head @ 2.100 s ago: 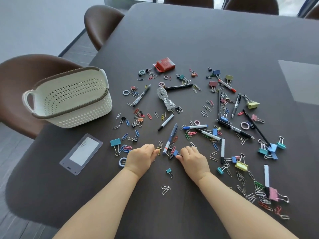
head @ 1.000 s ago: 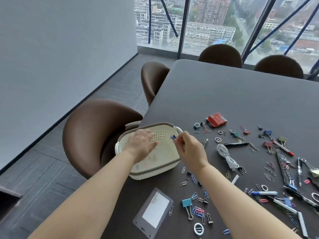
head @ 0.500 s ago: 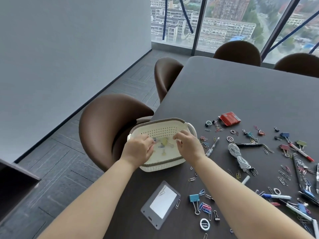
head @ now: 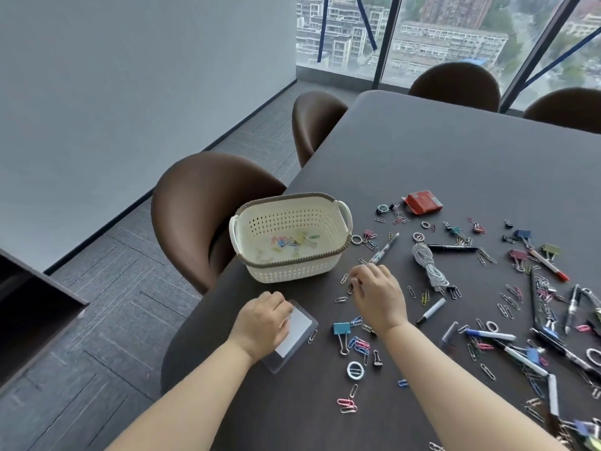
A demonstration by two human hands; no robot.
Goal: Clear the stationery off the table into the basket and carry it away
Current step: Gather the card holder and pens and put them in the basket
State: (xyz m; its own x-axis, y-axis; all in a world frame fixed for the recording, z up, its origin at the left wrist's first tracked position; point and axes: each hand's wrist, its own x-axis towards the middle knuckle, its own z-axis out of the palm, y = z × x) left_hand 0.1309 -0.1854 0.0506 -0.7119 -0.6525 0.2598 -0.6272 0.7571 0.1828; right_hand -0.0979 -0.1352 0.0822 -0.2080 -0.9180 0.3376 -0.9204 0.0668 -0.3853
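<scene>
Right, status: basket (head: 292, 271) sits upright at the table's (head: 455, 164) left edge, just in front of a brown chair (head: 201, 203), with a handful of coloured clips (head: 292, 242) lying on its floor. Left hand (head: 261, 323) rests on the clear badge holder (head: 300, 327) near the left edge, on the near side of the basket. Its fingers are bent over the holder's far-left corner, but I cannot tell whether it actually grips it or just presses down. Right hand (head: 377, 294) is knuckles-up just right of the basket's near corner, fingers curled, tips bunched on a small dark clip (head: 353, 283) on the tabletop; looks like a pinch. Loose paper clips lie all round that hand. Blue binder clip (head: 341, 330) lies between the two forearms, with a white ring (head: 355, 370) nearer the near edge. White coiled cable (head: 429, 266) and black marker (head: 431, 311) lie to the right of the right hand. Red packet (head: 422, 200) sits further back, beyond the basket's right handle. Dense scatter of pens, markers and binder clips runs toward the right edge. Far half of the table is bare.
</scene>
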